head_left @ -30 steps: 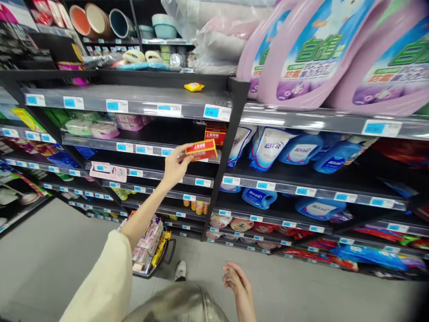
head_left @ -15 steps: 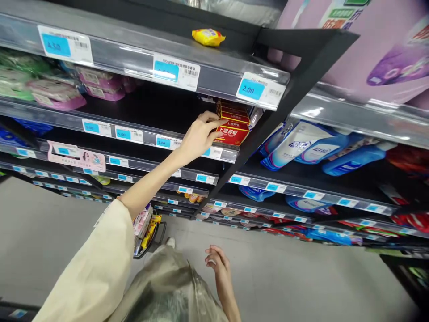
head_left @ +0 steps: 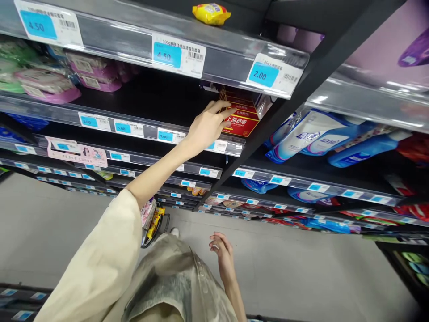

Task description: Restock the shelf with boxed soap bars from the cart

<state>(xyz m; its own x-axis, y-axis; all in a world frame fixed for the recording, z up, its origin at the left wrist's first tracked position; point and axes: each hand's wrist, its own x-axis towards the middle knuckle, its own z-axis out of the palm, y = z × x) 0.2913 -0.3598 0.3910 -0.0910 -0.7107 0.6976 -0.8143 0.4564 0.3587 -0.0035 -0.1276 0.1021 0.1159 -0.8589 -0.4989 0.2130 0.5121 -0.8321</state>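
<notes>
My left hand [head_left: 208,127] reaches in from the left, with its fingers apart and their tips touching the front of a row of red soap boxes [head_left: 238,126]. These boxes stand one behind another at the right end of a shelf, lettered in white with gold edges. The fingers cover part of the front box's left side. Below, in front of my body, my right hand [head_left: 222,248] hangs over the floor with loosely bent fingers and nothing in it. A small yellow soap packet [head_left: 212,14] lies on the shelf above.
A black upright [head_left: 264,120] divides this shelf from one with blue-and-white detergent packs [head_left: 304,133]. Pink and green packages [head_left: 43,85] sit at the left. Price tags [head_left: 179,55] line the shelf edges. A basket with goods [head_left: 154,223] is on the floor near my foot.
The view has moved closer to the shelves, so the tags and boxes look larger. My left hand stays at the soap boxes. My right hand still hangs low.
</notes>
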